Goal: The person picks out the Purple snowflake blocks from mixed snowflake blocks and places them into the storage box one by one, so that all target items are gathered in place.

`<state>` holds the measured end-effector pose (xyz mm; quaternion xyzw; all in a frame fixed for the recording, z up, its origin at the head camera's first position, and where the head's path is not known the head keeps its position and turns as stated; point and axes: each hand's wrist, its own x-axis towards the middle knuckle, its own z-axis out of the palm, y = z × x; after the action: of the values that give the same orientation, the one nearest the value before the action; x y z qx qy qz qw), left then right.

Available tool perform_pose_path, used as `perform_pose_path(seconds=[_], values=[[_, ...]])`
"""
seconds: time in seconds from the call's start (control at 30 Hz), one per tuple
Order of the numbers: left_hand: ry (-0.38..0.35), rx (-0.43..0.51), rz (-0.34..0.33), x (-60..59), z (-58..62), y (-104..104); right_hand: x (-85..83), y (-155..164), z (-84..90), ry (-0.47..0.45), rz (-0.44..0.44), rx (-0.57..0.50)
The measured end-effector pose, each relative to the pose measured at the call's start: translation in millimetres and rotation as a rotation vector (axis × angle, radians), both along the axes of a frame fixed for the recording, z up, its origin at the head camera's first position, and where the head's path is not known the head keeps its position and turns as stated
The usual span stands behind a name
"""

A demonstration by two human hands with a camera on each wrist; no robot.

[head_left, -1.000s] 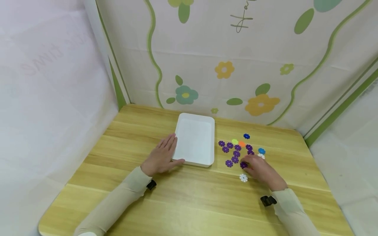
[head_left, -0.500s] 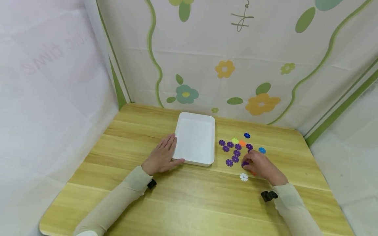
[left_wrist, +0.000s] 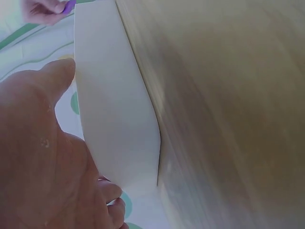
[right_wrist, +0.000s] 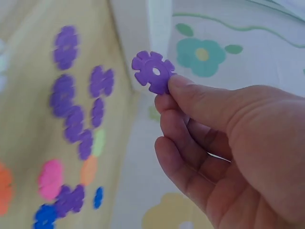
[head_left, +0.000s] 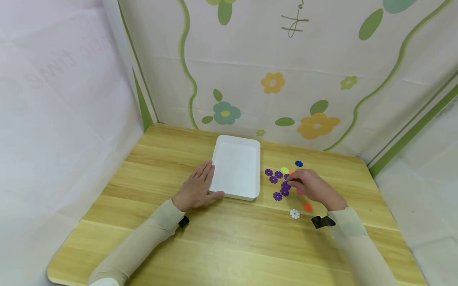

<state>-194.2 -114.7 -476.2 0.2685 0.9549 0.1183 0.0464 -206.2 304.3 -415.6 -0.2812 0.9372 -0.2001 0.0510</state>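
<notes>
My right hand pinches a purple snowflake disc between thumb and index finger, the other fingers curled below. It is raised over several purple snowflake discs lying loosely grouped to the right of the white tray. In the head view the hand covers some discs behind it. My left hand rests along the tray's left side with its fingers straight, the thumb at the near-left corner. The tray's inside holds nothing in the head view.
Around the purple group lie a yellow-green disc, a dark blue disc, an orange disc, a white disc and a pink disc. A patterned cloth wall stands behind the wooden table.
My right hand has lifted a purple disc and moved it left and away from me, over the other purple discs. An orange and a pink disc are uncovered. My left hand stays put.
</notes>
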Motion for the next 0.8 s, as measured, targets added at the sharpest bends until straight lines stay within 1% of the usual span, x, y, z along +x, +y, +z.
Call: perform_pose_path(seconds=[0.1,0.2,0.33,0.47,0.63,0.8], values=[[-0.009,-0.009,0.004,-0.3,-1.4,0,-5.5,-10,8.2,0.005,0.015,-0.01],[0.008,-0.001,0.002,0.1,-1.7,0,-12.0,-21,16.2,0.002,0.034,-0.024],[0.032,0.008,-0.001,1.0,-0.7,1,-20.2,-38,24.5,-0.044,0.048,-0.046],[0.026,-0.003,0.004,0.8,-0.5,2,-30.6,-56,26.2,-0.106,0.062,-0.058],[0.02,0.001,0.006,0.3,-1.4,2,-45.0,-79,23.7,-0.161,0.067,-0.055],[0.013,-0.009,0.017,-0.9,-2.6,3,-62.1,-103,19.1,-0.228,0.109,-0.043]])
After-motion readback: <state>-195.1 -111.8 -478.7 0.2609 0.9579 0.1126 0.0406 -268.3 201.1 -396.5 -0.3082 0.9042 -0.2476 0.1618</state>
